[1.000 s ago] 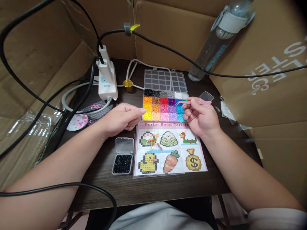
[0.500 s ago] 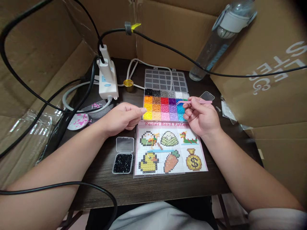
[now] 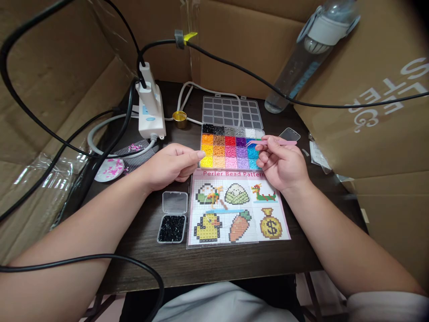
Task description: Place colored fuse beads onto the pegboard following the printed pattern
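Note:
My right hand [image 3: 284, 163] pinches pink tweezers [image 3: 281, 142] over the right side of a bead box [image 3: 213, 144]. The tweezers' bent tips point left, above the purple and blue beads. My left hand [image 3: 174, 165] is closed, its thumb lying along the curled fingers and its tip at the box's left edge. Whatever those fingers hold, if anything, is hidden. Many colours of beads fill the box's compartments, and its clear lid [image 3: 231, 112] lies open behind. In front lies a bead pattern sheet [image 3: 254, 223] with a clear pegboard [image 3: 204, 245] over its left part.
A small clear case of black beads [image 3: 172, 228] stands open left of the sheet. Farther left are a white dish [image 3: 109, 170] with pink beads, a power strip [image 3: 150, 116] and cables. A gold cup [image 3: 180, 119] and a water bottle [image 3: 298, 67] stand behind, near cardboard walls.

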`<move>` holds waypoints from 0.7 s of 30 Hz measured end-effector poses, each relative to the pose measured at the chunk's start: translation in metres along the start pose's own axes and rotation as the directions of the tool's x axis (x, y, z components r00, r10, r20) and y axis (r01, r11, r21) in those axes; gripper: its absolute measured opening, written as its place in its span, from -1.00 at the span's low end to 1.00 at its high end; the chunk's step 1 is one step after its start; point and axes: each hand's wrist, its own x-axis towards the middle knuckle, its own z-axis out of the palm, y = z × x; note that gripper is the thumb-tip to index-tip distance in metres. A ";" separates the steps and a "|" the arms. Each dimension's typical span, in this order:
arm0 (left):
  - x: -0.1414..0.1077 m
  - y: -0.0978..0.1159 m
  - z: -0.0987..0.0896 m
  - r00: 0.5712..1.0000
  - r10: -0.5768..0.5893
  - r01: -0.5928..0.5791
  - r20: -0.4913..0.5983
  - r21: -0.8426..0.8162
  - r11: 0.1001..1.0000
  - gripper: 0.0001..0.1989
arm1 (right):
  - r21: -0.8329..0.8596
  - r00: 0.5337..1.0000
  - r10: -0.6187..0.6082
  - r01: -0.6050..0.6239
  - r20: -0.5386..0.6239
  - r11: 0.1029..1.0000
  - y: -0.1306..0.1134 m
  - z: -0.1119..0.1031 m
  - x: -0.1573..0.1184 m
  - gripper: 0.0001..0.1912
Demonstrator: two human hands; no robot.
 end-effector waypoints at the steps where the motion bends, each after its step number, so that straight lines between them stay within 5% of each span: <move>1: 0.000 0.000 0.000 1.000 0.001 -0.001 -0.001 0.002 1.000 -0.47 | -0.004 1.000 -0.009 0.009 0.006 1.000 0.000 0.000 0.000 -0.92; 21: 0.000 -0.001 -0.001 1.000 -0.006 0.006 -0.002 -0.005 1.000 -0.47 | -0.032 0.999 -0.019 0.020 0.036 0.999 0.001 -0.001 0.000 -0.87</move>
